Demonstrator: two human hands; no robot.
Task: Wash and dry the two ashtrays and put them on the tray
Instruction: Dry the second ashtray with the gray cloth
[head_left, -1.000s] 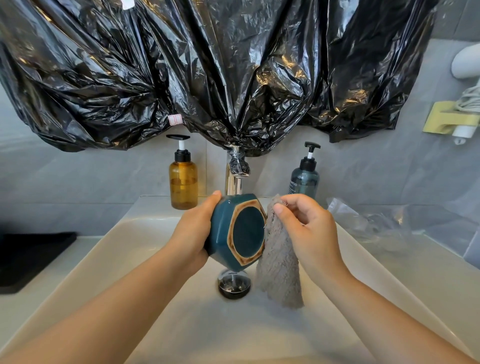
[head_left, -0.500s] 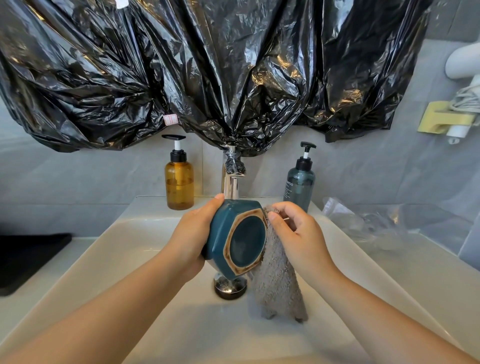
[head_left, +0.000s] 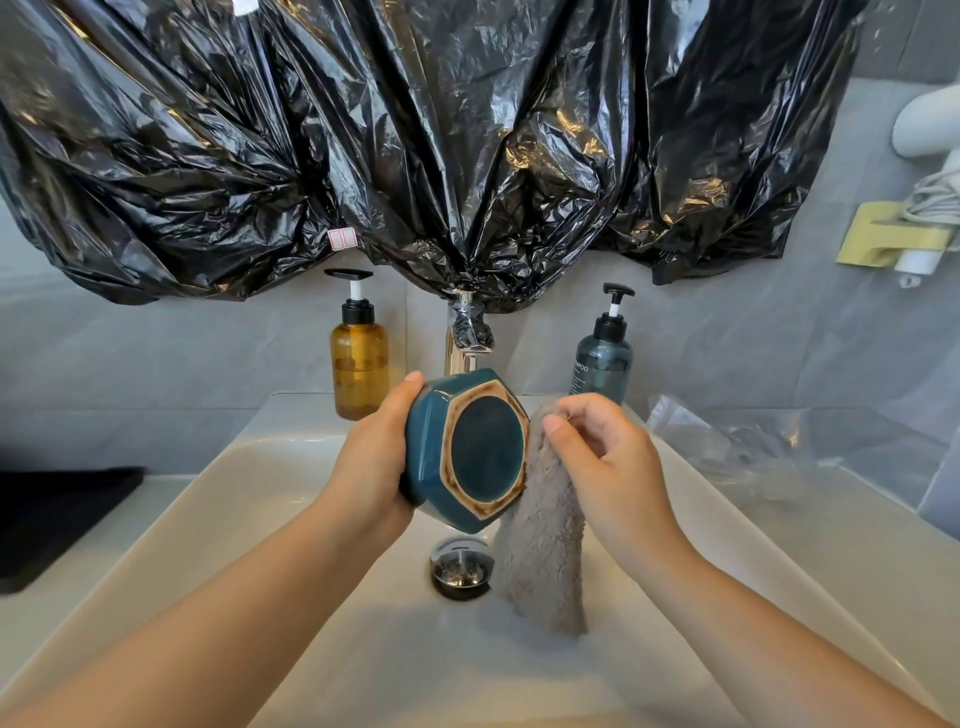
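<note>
Fingers (head_left: 408, 389) on your L hand (head_left: 371, 467) are curled round the side of the teal ashtray (head_left: 485, 452), gripping it. It's held on edge over the sink (head_left: 249, 467), hexagonal base facing you, just below the tap (head_left: 462, 353). Your R hand (head_left: 613, 467) pinches the top of the grey cloth (head_left: 543, 561) btwn thumb and fingers, against the ashtray's R edge. The cloth hangs down from there & its tail reaches the basin floor just beside the drain (head_left: 461, 569).

Looks like the wiping/drying step on ashtray 1. No 2nd ashtray in view. The black flat thing (head_left: 47, 525) on the worktop far L may be the tray, can't tell.

What could go wrong:
- Glazed ceramic, prob. wet, held by 1 hand only. If you rub hard w/ the cloth it can twist out of the L grip, drop into the basin & chip.
- The cloth's tail lies on the basin floor. If that's wet, the cloth soaks it up & you smear water back on instead of drying.
- You hold the cloth by a small pinch at 1 end. A firm wipe may pull it free, so bunch more of it into your palm.
- The tap is close behind the ashtray's top edge; a lift or turn could knock it.
</note>
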